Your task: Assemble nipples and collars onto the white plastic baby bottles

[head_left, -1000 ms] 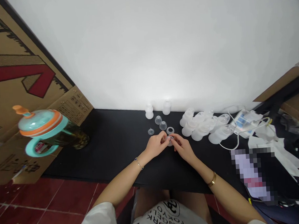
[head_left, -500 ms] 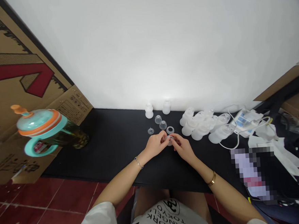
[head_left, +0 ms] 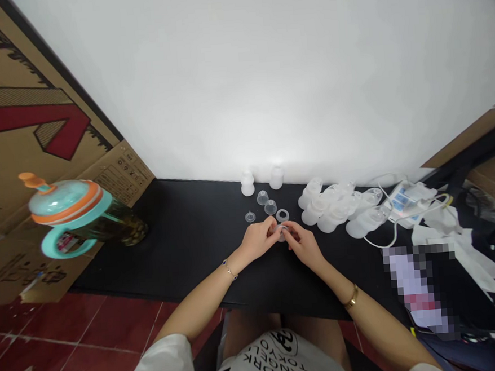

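Both hands, left hand (head_left: pixel 257 239) and right hand (head_left: pixel 303 244), pinch a small clear part (head_left: pixel 280 230) between their fingers (its shape is too small to tell), just before the ring (head_left: pixel 282 215) on the black surface (head_left: pixel 192 240).

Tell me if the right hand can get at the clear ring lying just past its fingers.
Probably yes. The ring lies flat on the black table just beyond the right hand, nothing between them. That hand and the left hand both pinch a small clear part, though, so its fingers are busy.
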Action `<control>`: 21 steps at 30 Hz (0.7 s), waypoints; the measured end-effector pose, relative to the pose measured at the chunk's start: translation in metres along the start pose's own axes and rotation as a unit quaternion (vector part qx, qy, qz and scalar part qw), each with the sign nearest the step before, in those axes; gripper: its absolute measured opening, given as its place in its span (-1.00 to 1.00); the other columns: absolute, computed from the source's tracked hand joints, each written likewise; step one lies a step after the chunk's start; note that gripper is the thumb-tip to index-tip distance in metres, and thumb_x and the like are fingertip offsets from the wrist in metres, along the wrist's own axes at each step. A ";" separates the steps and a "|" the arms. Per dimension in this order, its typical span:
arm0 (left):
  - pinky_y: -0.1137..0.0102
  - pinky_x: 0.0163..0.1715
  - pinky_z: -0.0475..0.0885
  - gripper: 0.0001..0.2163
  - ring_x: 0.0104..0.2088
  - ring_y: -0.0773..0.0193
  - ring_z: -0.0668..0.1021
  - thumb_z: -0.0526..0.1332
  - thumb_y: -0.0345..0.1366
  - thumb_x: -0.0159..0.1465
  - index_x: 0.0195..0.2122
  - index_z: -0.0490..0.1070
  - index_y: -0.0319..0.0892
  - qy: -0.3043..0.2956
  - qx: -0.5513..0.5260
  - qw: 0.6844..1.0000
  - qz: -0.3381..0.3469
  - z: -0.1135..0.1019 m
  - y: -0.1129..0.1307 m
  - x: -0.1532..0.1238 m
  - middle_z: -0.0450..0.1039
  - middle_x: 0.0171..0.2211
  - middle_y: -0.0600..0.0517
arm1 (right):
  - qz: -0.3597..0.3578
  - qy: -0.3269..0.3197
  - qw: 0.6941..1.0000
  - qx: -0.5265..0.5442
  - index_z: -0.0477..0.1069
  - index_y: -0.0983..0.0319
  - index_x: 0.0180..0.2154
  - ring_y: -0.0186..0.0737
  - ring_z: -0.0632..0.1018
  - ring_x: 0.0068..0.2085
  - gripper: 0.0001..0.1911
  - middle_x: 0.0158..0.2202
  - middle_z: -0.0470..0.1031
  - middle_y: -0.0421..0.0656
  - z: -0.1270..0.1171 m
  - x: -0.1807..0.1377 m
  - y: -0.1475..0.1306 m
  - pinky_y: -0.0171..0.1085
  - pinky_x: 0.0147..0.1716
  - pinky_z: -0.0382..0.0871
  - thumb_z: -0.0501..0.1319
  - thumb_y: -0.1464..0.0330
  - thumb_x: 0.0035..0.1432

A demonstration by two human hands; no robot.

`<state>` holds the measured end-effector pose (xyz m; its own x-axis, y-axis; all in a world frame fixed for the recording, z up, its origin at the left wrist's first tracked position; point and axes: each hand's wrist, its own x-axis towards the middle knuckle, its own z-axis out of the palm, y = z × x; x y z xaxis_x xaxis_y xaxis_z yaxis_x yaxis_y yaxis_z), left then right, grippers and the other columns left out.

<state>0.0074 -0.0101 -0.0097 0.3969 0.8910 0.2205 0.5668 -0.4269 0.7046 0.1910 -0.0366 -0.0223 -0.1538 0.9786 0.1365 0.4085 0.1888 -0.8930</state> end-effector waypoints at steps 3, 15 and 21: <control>0.46 -0.46 0.19 -0.81 -0.53 0.33 0.45 0.12 -0.15 0.39 -0.32 0.31 -0.12 -0.001 0.004 1.000 0.001 0.000 -0.001 0.000 0.37 -0.54 0.16 | 0.001 -0.002 1.000 0.002 0.47 0.20 -0.05 -0.29 0.51 -0.54 -0.67 -0.41 0.52 -0.19 0.000 0.000 0.000 -0.36 -0.57 0.39 0.13 0.13 0.34; 0.47 -0.47 0.20 -0.79 -0.54 0.33 0.45 0.11 -0.13 0.40 -0.32 0.33 -0.12 0.000 0.006 1.000 0.003 -0.003 0.002 -0.001 0.38 -0.55 0.15 | -0.007 -0.006 1.000 0.002 0.47 0.20 -0.03 -0.28 0.53 -0.54 -0.64 -0.38 0.57 -0.15 -0.001 0.000 0.002 -0.34 -0.56 0.42 0.11 0.11 0.35; 0.47 -0.46 0.22 -0.79 -0.52 0.34 0.48 0.12 -0.13 0.40 -0.31 0.34 -0.12 0.004 -0.002 1.000 0.008 -0.001 0.000 -0.001 0.40 -0.53 0.15 | -0.010 -0.005 1.000 -0.004 0.48 0.21 -0.06 -0.27 0.53 -0.54 -0.64 -0.38 0.59 -0.14 -0.003 0.000 -0.001 -0.33 -0.55 0.43 0.11 0.10 0.35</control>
<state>0.0061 -0.0108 -0.0095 0.4008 0.8849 0.2373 0.5577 -0.4411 0.7031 0.1932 -0.0364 -0.0206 -0.1715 0.9738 0.1492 0.4121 0.2085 -0.8870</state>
